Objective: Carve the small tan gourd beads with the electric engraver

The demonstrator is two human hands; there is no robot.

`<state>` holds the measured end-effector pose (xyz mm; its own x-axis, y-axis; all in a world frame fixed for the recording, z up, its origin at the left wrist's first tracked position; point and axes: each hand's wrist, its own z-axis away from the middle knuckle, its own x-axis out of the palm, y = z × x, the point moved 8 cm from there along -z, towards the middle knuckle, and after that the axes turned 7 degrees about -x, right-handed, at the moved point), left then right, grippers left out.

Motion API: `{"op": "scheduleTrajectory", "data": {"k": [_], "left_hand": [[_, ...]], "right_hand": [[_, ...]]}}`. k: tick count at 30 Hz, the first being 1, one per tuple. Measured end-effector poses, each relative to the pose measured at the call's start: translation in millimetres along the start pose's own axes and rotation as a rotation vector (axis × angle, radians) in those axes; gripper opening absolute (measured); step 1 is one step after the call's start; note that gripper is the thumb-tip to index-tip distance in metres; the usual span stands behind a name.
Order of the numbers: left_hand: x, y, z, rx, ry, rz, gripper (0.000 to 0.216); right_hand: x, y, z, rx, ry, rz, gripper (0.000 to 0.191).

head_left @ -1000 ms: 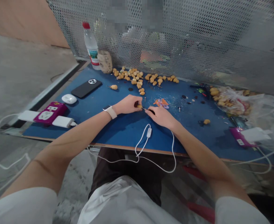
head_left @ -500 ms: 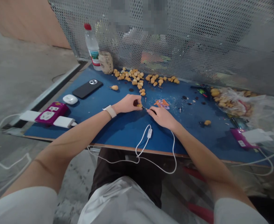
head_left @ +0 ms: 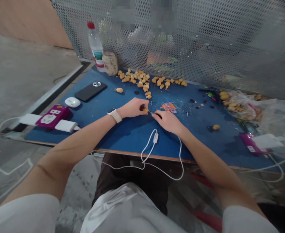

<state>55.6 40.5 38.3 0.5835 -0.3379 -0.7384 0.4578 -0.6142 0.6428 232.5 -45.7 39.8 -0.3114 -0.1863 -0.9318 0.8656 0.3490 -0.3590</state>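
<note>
My left hand [head_left: 134, 106] is closed around a small yellow gourd [head_left: 145, 110], most of which the fingers hide. My right hand [head_left: 168, 121] pinches a thin pointed tool [head_left: 150, 112], its tip reaching the gourd; whether it touches or enters I cannot tell. The tool's handle is hidden inside the fingers. Just beyond my right hand lies a patch of orange and purple scraps [head_left: 168, 107]. A small pin-like piece [head_left: 151, 103] lies between the hands and a row of small gourds [head_left: 140, 77] at the back.
Back left stand a bottle [head_left: 96, 51] and a jar [head_left: 110, 63]. A phone [head_left: 90, 92], white case [head_left: 72, 102] and purple power strip [head_left: 52, 117] lie left. A white cable with a switch [head_left: 155, 138] loops over the front edge. A bag of gourds [head_left: 242, 105] lies right, below perforated metal [head_left: 205, 58].
My hands stay together at the gourd, with only a slight shift of the right fingers and tool. The whole view has moved a little; nothing else has changed.
</note>
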Motion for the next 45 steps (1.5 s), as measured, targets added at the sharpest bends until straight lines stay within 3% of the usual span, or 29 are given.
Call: {"op": "scheduleTrajectory", "data": {"k": [45], "left_hand": [[1.1,2.6,1.8,0.003,0.030,-0.050,0.029]], "right_hand": [[-0.5,-5.0,0.4,-0.021,-0.016,0.042,0.044]]}}
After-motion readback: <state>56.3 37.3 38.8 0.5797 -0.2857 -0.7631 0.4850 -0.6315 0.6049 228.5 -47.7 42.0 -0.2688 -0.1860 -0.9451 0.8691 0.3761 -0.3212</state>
